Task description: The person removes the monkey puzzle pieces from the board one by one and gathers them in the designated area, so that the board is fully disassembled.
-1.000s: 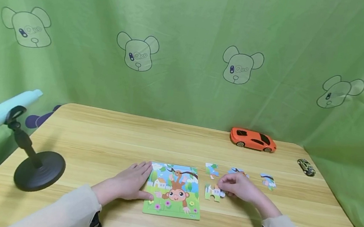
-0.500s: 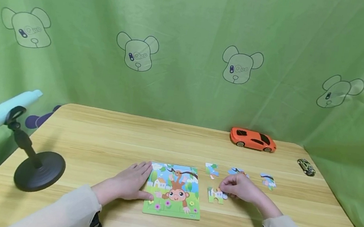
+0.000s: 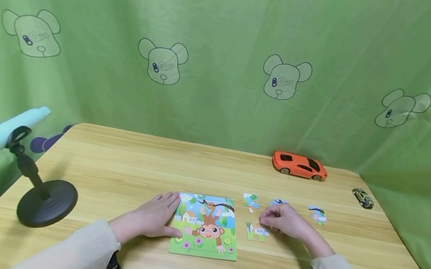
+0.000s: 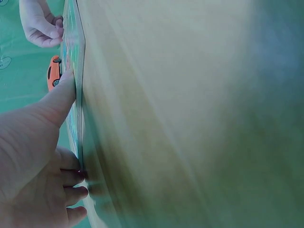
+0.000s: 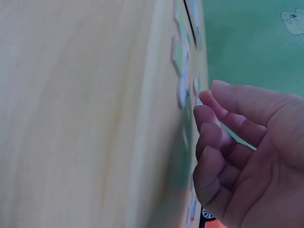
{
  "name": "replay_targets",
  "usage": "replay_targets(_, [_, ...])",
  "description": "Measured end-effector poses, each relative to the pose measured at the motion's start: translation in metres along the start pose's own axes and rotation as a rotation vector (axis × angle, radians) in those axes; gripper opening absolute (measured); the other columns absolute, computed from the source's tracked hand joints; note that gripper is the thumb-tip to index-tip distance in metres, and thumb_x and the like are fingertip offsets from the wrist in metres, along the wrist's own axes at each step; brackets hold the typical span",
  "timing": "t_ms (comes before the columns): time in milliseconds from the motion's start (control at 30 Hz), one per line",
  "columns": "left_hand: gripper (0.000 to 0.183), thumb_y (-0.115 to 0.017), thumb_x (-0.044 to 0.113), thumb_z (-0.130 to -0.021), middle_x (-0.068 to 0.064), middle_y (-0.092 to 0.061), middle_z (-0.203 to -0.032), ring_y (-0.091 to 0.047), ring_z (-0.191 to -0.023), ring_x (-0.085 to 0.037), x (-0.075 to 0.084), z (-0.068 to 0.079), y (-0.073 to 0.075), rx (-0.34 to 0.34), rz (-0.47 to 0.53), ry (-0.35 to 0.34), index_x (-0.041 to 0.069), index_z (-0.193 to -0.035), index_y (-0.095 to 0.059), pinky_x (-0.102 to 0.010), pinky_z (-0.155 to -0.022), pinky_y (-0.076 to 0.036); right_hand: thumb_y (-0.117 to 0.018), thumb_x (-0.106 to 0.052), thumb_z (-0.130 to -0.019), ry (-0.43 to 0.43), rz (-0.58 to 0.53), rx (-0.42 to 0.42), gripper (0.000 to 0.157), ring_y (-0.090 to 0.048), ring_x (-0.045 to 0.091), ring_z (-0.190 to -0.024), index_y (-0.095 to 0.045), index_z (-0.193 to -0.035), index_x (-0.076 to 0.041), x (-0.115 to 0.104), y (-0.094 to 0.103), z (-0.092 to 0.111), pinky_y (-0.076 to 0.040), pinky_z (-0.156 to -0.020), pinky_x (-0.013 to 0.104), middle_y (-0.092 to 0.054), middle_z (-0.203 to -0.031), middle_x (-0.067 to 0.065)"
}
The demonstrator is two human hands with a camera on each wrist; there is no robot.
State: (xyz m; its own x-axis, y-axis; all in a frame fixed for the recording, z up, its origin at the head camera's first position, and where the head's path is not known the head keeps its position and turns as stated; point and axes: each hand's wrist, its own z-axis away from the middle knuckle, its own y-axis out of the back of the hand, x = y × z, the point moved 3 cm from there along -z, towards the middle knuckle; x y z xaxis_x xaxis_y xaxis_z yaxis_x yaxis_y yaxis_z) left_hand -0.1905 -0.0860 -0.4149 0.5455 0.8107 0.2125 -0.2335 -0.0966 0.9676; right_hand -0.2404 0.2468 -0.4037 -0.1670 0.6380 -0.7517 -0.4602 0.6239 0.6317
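Observation:
A square monkey puzzle [image 3: 205,244] lies flat on the wooden table. My left hand [image 3: 155,214] rests along its left side, thumb on the picture and fingers extended by the far left corner; the left wrist view shows the thumb [image 4: 64,92] on the board's edge. To the puzzle's right lies a puzzle piece with a house [image 3: 254,233]. My right hand [image 3: 286,220] is bent over that piece's far right side. In the right wrist view its fingers [image 5: 209,137] are curled, thumb and index tips close together, and nothing shows between them.
Further puzzle pieces lie behind: a leafy one [image 3: 250,201], one partly hidden by the right hand [image 3: 284,220], and one with a branch [image 3: 317,215]. An orange toy car [image 3: 298,165] and a small toy car [image 3: 362,198] stand farther back. A black stand [image 3: 46,202] is at left.
The house puzzle piece has shifted slightly right and toward me and turned a little, the right hand moving with it at first. My left hand and the puzzle have stayed put.

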Motion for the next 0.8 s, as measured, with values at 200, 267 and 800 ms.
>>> replay_targets(200, [0.091,-0.052,0.058,-0.084,-0.023,-0.019,-0.147,-0.019,-0.134,-0.036,-0.001,0.000,-0.001,-0.002,0.002,0.005,-0.009,-0.140,-0.026,-0.046,-0.108,-0.019,-0.063,-0.012,-0.088,0.071,0.039,0.032,0.016,-0.052,0.018,-0.064,-0.066,-0.096,0.000,-0.017,-0.008,-0.006,-0.046,-0.052,0.026,-0.059,-0.075,0.006])
replay_targets(267, [0.091,-0.052,0.058,-0.084,-0.023,-0.019,-0.147,-0.019,-0.134,-0.036,-0.001,0.000,-0.001,-0.001,0.003,0.004,-0.009,-0.140,-0.026,-0.046,-0.108,-0.019,-0.062,-0.012,-0.088,0.097,0.052,0.032,0.016,-0.053,0.018,-0.065,-0.066,-0.098,0.000,-0.024,-0.012,-0.009,-0.047,-0.053,0.026,-0.059,-0.076,0.004])
replay_targets(800, [0.091,-0.053,0.058,-0.084,-0.023,-0.019,-0.147,-0.018,-0.134,-0.035,0.000,-0.002,-0.001,-0.009,0.017,0.013,-0.008,-0.141,-0.025,-0.045,-0.108,-0.018,-0.064,-0.008,-0.086,0.262,0.081,-0.067,0.015,-0.050,0.012,-0.063,-0.065,-0.100,-0.004,-0.067,-0.062,-0.034,-0.045,-0.055,0.023,-0.057,-0.074,-0.003])
